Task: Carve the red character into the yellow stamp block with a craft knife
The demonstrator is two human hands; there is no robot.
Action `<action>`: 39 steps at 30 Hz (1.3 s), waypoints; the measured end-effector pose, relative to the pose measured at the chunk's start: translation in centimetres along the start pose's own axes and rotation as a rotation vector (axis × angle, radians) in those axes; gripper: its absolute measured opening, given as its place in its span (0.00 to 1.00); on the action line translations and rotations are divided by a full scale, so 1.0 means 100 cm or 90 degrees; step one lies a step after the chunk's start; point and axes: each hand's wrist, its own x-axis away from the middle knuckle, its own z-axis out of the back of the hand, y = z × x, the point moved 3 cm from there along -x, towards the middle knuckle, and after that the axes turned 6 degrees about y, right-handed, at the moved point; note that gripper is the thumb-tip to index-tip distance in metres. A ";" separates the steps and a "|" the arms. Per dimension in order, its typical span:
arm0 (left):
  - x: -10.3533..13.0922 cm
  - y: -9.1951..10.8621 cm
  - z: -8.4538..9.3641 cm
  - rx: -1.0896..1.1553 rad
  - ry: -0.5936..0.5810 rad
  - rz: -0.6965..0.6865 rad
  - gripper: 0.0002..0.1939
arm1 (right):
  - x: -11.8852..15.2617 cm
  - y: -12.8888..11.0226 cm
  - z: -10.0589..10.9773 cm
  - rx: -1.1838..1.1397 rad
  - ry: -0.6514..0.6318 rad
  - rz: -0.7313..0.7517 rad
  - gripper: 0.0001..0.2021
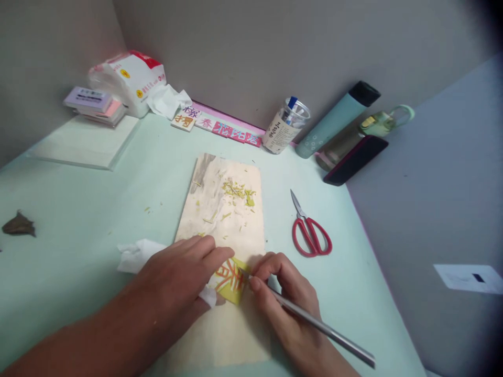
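Observation:
My left hand [183, 267] presses down on a small yellow rubber carving block [234, 294] with an orange character on its pale face. A bit of white tissue shows under those fingers. In a pen grip, my right hand [288, 298] holds a slim silver craft knife [326, 329]. Its tip meets the block's right edge, though the blade itself is too small to make out. Beneath both hands lies a pale wooden board [251, 235], scattered with yellow-green shavings [238, 192].
Red-handled scissors [310, 235] lie right of the board, a crumpled tissue [139, 254] to its left. Along the back stand a tissue pack [135, 78], several carved blocks [231, 131], a plastic cup with pens [279, 128], two bottles and a dark phone [356, 159].

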 end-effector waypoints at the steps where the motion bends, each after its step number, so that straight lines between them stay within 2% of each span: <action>1: 0.000 0.000 0.000 0.001 0.005 -0.001 0.19 | 0.000 0.000 0.000 0.008 -0.006 0.004 0.10; 4: 0.001 0.000 0.000 0.000 0.008 -0.009 0.20 | 0.001 -0.002 -0.001 0.045 -0.017 0.046 0.09; 9: 0.003 -0.002 -0.003 0.018 0.020 -0.019 0.22 | 0.004 -0.008 -0.007 0.133 0.011 0.250 0.10; 11: 0.003 -0.002 -0.005 0.035 0.011 -0.015 0.20 | 0.005 -0.009 -0.009 0.165 0.018 0.281 0.11; 17: 0.000 0.001 -0.005 0.040 -0.035 0.015 0.19 | 0.004 -0.009 -0.009 0.143 -0.004 0.232 0.12; 20: 0.003 0.002 -0.005 0.029 -0.007 -0.004 0.21 | 0.005 -0.008 -0.009 0.124 -0.027 0.203 0.11; 24: 0.007 0.000 -0.007 0.021 0.075 -0.051 0.23 | 0.006 -0.008 -0.009 0.126 -0.039 0.200 0.12; 27: 0.007 -0.001 -0.007 0.016 0.096 -0.064 0.23 | 0.006 -0.008 -0.009 0.129 -0.043 0.203 0.12; 34: 0.004 0.000 -0.006 0.017 0.033 -0.020 0.23 | 0.005 -0.009 -0.006 0.066 -0.066 0.141 0.11; 39: 0.004 -0.001 -0.006 0.008 -0.007 0.019 0.22 | 0.001 -0.005 -0.001 -0.002 -0.082 -0.015 0.09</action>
